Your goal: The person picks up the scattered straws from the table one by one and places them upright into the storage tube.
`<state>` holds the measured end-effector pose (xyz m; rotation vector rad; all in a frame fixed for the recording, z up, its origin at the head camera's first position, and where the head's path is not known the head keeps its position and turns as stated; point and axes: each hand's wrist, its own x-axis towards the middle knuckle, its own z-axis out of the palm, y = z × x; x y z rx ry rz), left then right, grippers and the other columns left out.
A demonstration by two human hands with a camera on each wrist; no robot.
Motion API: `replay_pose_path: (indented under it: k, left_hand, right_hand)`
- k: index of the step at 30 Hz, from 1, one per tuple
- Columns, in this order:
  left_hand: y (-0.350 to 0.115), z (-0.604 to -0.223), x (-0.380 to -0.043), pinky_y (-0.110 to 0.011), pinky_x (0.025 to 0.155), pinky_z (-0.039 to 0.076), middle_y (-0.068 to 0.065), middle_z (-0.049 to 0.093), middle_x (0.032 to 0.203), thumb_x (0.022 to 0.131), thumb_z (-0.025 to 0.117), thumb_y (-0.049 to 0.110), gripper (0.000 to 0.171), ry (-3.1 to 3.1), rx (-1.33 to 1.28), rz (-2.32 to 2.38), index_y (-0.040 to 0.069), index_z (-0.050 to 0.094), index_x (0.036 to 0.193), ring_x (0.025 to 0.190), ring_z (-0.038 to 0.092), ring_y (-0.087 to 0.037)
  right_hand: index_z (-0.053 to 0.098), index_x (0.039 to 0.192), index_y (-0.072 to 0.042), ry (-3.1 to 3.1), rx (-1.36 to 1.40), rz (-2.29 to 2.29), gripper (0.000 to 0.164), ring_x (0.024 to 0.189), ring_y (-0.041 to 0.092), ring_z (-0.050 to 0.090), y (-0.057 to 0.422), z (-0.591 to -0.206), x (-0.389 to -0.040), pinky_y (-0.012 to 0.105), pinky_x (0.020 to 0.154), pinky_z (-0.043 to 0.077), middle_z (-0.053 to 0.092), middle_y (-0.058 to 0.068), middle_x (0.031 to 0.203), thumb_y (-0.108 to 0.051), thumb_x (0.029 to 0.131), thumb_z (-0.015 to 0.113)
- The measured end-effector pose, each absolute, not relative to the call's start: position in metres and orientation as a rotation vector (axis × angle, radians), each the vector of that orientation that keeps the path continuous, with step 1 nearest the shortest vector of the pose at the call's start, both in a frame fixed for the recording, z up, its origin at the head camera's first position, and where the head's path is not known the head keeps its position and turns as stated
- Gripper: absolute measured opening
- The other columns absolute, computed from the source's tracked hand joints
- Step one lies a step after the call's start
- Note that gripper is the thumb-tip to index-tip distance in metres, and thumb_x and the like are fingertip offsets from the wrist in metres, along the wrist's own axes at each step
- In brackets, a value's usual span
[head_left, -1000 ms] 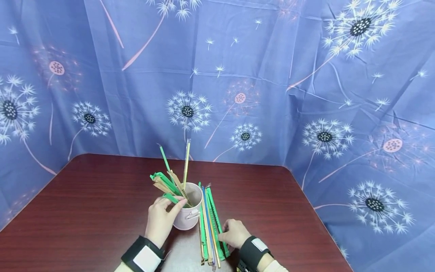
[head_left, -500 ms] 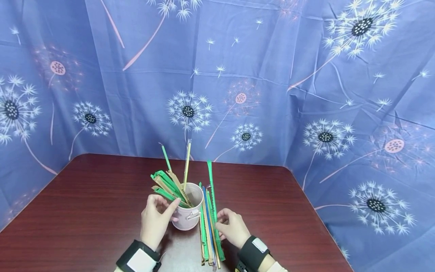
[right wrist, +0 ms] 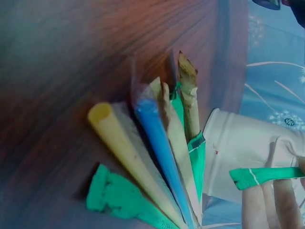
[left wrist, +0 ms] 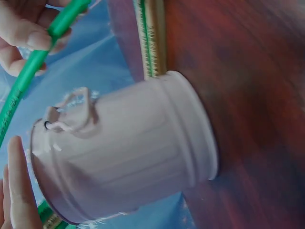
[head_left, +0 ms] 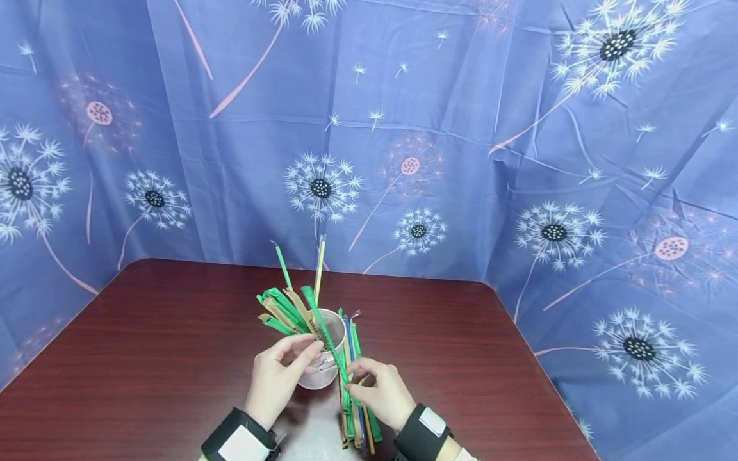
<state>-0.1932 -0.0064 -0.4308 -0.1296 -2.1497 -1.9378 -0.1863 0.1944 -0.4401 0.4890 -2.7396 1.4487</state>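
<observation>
My right hand pinches a green paper-wrapped straw between thumb and fingers. The straw slants up and left across the front of a small pale bucket, its far end above the rim. My left hand is at the bucket's near-left rim, fingers extended; in the left wrist view a straight finger lies close beside that rim. Green and brown wrapped straws lean out of the bucket to the left. Beneath my right hand lie more straws, including a blue straw and a yellow straw.
A dark reddish wooden table carries everything. Behind and beside it hangs a blue dandelion-print cloth. A thin yellow straw and a thin green straw stand tall in the bucket.
My right hand has lifted the green wrapped straw from the bundle and carried it left, tilting it towards the bucket. My left hand shifted away from the rim, then back beside it.
</observation>
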Motion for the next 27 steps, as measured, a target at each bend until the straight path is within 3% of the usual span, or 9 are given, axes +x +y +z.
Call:
replay_pose_path:
  k: [3,8,14,20,27]
  left_hand:
    - [-0.004,-0.428,-0.192,-0.024,0.068,0.061,-0.009,0.077,0.094,0.086,0.078,0.025,0.028,-2.133,-0.172,-1.952,0.008,0.073,0.108,0.071,0.074,-0.018]
    - [-0.002,-0.426,-0.19,-0.031,0.068,0.063,-0.006,0.077,0.095,0.086,0.078,0.022,0.018,-2.119,-0.193,-1.932,0.011,0.075,0.1,0.07,0.074,-0.012]
    - [-0.001,-0.424,-0.19,-0.026,0.066,0.061,-0.005,0.077,0.092,0.086,0.077,0.019,0.011,-2.074,-0.183,-1.914,0.01,0.075,0.092,0.065,0.072,-0.01]
    - [-0.004,-0.419,-0.189,-0.017,0.063,0.056,-0.003,0.076,0.077,0.085,0.079,0.016,0.006,-1.965,-0.135,-1.829,0.012,0.074,0.085,0.061,0.071,-0.008]
    - [-0.009,-0.413,-0.192,-0.026,0.062,0.061,0.005,0.074,0.079,0.088,0.072,0.001,0.006,-1.673,-0.152,-1.948,-0.003,0.07,0.09,0.065,0.072,-0.008]
  right_hand:
    - [0.072,0.096,-0.009,-2.726,0.541,1.398,0.013,0.065,0.0,0.06,0.194,-0.442,-0.186,0.018,0.061,0.052,0.074,0.006,0.084,-0.008,0.083,0.073]
    - [0.075,0.097,-0.008,-2.707,0.591,1.386,0.014,0.075,0.002,0.064,0.193,-0.444,-0.185,0.02,0.067,0.054,0.076,0.006,0.087,-0.007,0.083,0.074]
    - [0.073,0.094,-0.01,-2.716,0.59,1.381,0.011,0.076,0.003,0.063,0.193,-0.443,-0.186,0.021,0.067,0.053,0.076,0.005,0.088,-0.009,0.083,0.074]
    - [0.069,0.092,-0.009,-2.824,0.508,1.345,0.015,0.073,0.008,0.06,0.2,-0.448,-0.189,0.02,0.062,0.049,0.071,0.005,0.088,-0.011,0.08,0.077]
    - [0.068,0.099,-0.003,-2.963,0.402,1.135,0.029,0.077,0.018,0.06,0.214,-0.46,-0.194,0.027,0.065,0.048,0.064,0.005,0.087,-0.012,0.075,0.08]
